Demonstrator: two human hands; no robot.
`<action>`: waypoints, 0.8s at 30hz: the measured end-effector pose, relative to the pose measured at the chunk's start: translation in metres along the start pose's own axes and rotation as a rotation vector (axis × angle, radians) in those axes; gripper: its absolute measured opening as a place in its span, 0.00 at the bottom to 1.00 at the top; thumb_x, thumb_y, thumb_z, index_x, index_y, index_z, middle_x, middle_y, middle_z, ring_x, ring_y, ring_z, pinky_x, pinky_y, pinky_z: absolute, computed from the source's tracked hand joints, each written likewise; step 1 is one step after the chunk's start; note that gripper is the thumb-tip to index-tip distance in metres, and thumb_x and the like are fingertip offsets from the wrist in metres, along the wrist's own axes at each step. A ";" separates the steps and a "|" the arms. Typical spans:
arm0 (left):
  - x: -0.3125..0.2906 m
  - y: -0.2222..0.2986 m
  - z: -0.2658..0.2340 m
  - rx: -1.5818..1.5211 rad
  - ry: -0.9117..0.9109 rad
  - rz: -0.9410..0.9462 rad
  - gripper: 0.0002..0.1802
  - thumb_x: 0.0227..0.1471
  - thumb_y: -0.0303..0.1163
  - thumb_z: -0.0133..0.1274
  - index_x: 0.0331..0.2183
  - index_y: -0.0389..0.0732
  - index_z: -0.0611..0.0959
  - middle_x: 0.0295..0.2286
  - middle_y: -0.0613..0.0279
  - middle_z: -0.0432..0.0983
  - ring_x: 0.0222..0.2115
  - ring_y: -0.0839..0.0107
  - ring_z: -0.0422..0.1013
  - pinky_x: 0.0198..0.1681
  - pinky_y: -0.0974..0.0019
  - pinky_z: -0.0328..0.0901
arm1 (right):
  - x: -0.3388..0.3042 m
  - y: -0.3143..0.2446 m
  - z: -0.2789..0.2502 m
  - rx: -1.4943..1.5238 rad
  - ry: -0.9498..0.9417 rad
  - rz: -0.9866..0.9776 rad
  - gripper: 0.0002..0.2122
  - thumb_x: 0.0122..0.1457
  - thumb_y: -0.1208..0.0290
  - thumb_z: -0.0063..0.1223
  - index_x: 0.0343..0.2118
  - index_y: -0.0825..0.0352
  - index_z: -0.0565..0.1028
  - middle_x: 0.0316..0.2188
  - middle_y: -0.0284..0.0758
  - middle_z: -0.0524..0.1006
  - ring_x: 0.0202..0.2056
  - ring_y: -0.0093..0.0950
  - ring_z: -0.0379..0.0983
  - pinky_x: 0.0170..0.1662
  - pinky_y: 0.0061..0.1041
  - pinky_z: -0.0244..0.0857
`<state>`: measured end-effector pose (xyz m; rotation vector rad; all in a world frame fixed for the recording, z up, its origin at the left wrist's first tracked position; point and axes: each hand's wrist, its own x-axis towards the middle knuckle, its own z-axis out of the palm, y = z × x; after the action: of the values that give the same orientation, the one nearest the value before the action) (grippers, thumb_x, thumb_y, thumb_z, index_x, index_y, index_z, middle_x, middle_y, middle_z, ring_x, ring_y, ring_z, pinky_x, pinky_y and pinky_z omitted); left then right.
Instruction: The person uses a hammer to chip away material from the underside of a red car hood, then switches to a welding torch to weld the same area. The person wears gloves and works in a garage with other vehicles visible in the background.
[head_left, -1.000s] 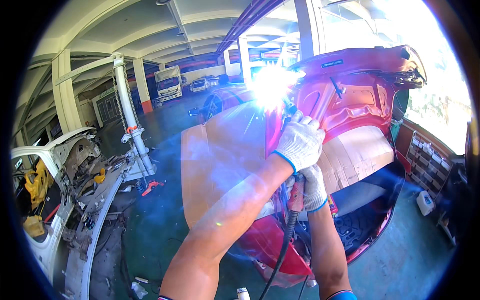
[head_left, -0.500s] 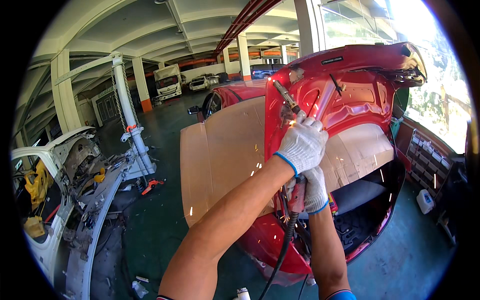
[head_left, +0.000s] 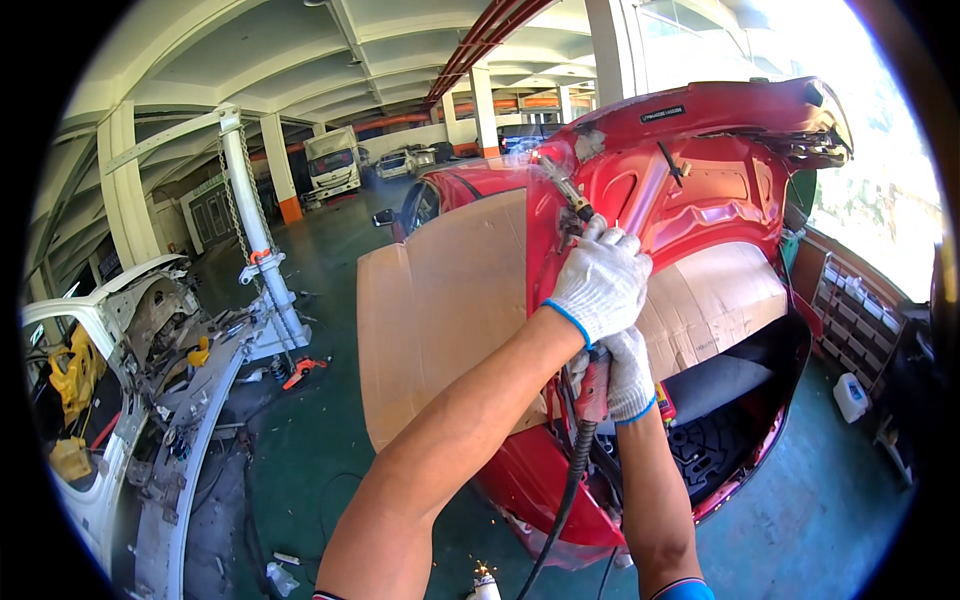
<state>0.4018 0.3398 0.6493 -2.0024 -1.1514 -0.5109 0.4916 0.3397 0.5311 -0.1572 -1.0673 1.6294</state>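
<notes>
Both my hands wear white knitted gloves with blue cuffs and are closed round one welding gun. My left hand (head_left: 605, 280) wraps its upper part, just below the metal front end (head_left: 566, 190). Lower down, my right hand (head_left: 630, 378) grips beside the red handle (head_left: 594, 388); its fingers are partly hidden. A thick black cable (head_left: 572, 480) hangs from the handle. The gun's tip is at the left edge of the red car's raised trunk lid (head_left: 725, 185), with pale smoke around it. A bare, greyish patch (head_left: 590, 146) shows on the lid.
Cardboard sheets (head_left: 440, 300) cover the car behind the lid. The open trunk (head_left: 710, 455) lies below right. At left stand a chained pulling post (head_left: 255, 220) and a stripped white car body (head_left: 110, 300). A white jug (head_left: 851, 397) stands at right. Sparks fly above a white cylinder (head_left: 484, 585).
The gun and my hands have shifted slightly upward and left. Sparks scattered round my hands are mostly gone; smoke now rises at the tip, and sparks show near the floor.
</notes>
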 end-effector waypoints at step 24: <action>0.001 -0.003 0.001 -0.040 -0.023 -0.028 0.16 0.54 0.43 0.56 0.39 0.43 0.87 0.41 0.54 0.78 0.50 0.59 0.72 0.64 0.51 0.57 | 0.005 0.000 -0.003 -0.031 -0.042 -0.027 0.12 0.61 0.71 0.56 0.42 0.75 0.73 0.25 0.42 0.79 0.19 0.32 0.77 0.23 0.29 0.74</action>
<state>0.3997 0.3421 0.6511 -2.0341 -1.1928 -0.5305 0.4915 0.3454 0.5319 -0.1287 -1.1229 1.5987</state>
